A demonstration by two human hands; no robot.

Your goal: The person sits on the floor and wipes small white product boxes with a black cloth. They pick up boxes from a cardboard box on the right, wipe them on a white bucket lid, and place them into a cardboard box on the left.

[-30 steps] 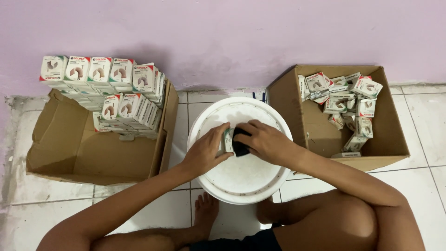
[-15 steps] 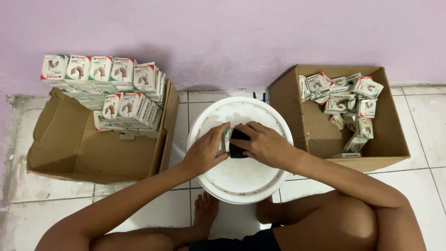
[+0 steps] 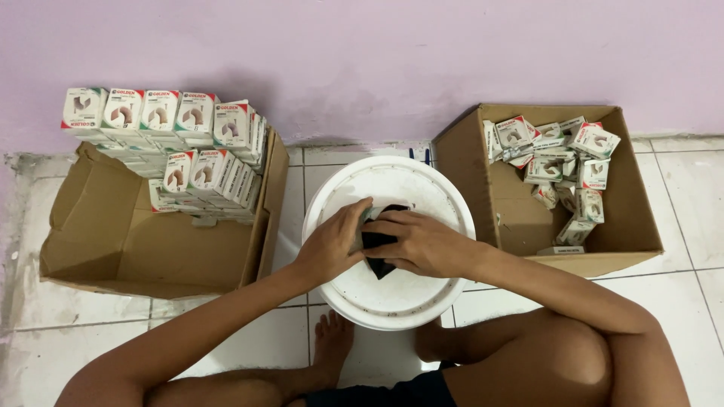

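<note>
Over a round white bucket lid (image 3: pixel 422 188), my left hand (image 3: pixel 330 245) grips a small white box (image 3: pixel 366 216), of which only a sliver shows between my fingers. My right hand (image 3: pixel 422 243) presses a black cloth (image 3: pixel 377 241) against the box; a corner of the cloth hangs below my fingers. Both hands meet at the lid's middle.
A cardboard box (image 3: pixel 113 241) on the left holds neat stacks of small white boxes (image 3: pixel 188 143) with red and green corners. A second cardboard box (image 3: pixel 641 226) on the right holds a loose pile of the same small boxes (image 3: pixel 558 162). My bare legs and feet rest on the tiled floor.
My right hand has slid down and left over the small box, dragging the black cloth; the cloth now spreads wider with a corner hanging below. My left hand stays put.
</note>
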